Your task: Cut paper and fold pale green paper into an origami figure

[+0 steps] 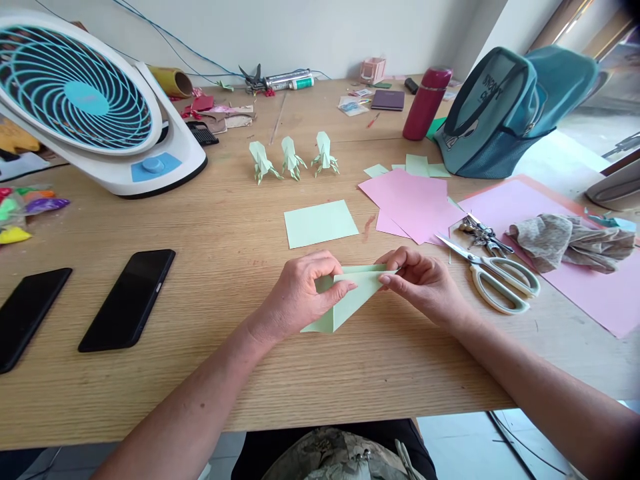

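A light green sheet of folded paper is held between both hands just above the table near its front. My left hand pinches its upper left part, with the thumb on the near face. At the right corner, my right hand grips the paper between thumb and fingers. Creases run across the sheet, and part of it hides behind my left hand. Beyond the hands lies a flat light green paper rectangle. Three folded green paper figures with several thin legs stand in a row farther back.
To the right lie pink paper sheets, scissors, keys and a crumpled grey cloth. A red bottle and a teal bag stand behind. On the left are a fan and two phones.
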The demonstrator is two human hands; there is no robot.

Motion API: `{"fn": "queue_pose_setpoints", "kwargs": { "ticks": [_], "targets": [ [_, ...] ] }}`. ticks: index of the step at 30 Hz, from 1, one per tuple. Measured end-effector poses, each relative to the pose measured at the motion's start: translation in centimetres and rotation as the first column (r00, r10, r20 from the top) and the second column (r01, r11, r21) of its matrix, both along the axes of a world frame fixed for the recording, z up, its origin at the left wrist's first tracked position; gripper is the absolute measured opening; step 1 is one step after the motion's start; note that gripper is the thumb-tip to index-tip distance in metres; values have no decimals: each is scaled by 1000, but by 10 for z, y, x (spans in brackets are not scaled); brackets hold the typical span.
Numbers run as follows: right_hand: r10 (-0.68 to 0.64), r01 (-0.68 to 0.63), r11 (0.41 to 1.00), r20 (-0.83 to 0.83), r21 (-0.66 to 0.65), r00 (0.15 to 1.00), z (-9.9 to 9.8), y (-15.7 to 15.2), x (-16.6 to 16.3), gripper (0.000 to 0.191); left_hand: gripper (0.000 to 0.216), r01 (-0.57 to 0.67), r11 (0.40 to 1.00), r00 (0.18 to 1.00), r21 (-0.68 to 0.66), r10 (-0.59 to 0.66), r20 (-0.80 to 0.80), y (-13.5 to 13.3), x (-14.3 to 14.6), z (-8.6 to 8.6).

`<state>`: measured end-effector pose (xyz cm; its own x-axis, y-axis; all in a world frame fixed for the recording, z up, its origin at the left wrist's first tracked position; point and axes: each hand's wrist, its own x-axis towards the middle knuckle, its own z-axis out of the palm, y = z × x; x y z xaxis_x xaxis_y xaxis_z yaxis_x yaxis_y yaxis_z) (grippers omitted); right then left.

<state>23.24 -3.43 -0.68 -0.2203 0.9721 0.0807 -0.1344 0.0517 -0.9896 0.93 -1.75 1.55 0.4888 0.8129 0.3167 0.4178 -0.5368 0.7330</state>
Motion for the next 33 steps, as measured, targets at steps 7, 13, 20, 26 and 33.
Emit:
{"fn": "queue_pose_setpoints", "kwargs": {
  "ticks": [7,13,20,26,33],
  "targets": [
    [-68,55,982,-64,-180,996,2,1,-2,42,22,-85,995,995,46,83,46,-7,9,-6],
    [-37,6,953,-95,-301,995,1,0,-2,33,19,-103,986,994,134,98,43,-11,11,-8],
    [-68,-28,917,-224,-398,972,2,2,-1,30,17,-121,963,992,243,109,59,-14,12,-8],
    [-72,-43,918,-274,-394,959,-2,3,1,24,16,-102,962,994,252,86,73,-15,11,-5],
    [-148,10,906,-293,-423,945,1,3,0,26,13,-86,959,995,269,67,80,-17,11,-5]
  ]
}}
